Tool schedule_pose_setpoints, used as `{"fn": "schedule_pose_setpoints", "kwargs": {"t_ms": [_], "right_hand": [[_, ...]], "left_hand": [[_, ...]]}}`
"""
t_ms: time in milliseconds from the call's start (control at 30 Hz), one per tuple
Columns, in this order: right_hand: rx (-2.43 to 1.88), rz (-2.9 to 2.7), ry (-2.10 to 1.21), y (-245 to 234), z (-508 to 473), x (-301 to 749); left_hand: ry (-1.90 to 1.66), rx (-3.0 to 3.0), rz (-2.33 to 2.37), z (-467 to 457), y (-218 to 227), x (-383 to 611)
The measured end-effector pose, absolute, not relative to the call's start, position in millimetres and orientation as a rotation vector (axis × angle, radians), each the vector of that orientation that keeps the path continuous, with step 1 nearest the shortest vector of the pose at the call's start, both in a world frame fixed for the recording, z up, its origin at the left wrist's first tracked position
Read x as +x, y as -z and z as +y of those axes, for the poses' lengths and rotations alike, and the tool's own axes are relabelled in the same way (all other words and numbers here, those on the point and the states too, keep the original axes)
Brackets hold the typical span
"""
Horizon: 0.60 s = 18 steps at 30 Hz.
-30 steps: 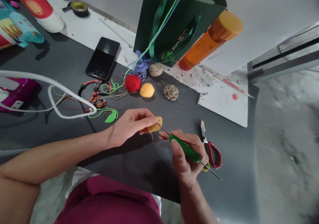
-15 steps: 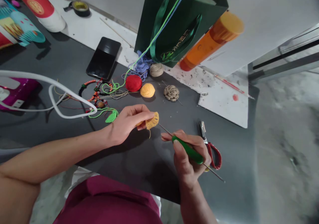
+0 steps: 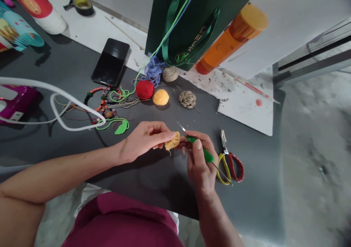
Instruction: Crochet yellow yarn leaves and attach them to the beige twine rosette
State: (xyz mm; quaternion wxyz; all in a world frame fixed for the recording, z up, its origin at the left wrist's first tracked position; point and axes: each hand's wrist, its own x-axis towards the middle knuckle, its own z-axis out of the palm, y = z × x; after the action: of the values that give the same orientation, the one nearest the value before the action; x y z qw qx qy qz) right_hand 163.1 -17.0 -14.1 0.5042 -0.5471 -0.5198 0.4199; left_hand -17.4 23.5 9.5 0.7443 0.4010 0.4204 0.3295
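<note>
I saw the left hand pinching a small yellow crochet piece above the dark table. The right hand, just beside it, gripped a green-handled crochet hook, seemingly clear of the stitches, near some scissors.

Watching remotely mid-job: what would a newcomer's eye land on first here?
The left hand pinches a small yellow crocheted piece at centre, while the right hand holds a green-handled metal crochet hook beside it. Above them sit a dark green paper gift bag and a round red yarn ball.
</note>
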Motion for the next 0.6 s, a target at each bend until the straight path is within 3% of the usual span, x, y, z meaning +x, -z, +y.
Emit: {"fn": "schedule_pose_setpoints", "kwargs": {"t_ms": [300,600], "right_hand": [[-1.34,-1.226,-1.163,5.7,-11.4,157.4],[-1.409,-1.23,-1.07,5.1,-11.1,154.3]], "left_hand": [[-0.637,0.97,0.918,20.7,-8.9,-14.7],[-0.54,0.889,0.951,21.6,-7.3,-13.9]]}}
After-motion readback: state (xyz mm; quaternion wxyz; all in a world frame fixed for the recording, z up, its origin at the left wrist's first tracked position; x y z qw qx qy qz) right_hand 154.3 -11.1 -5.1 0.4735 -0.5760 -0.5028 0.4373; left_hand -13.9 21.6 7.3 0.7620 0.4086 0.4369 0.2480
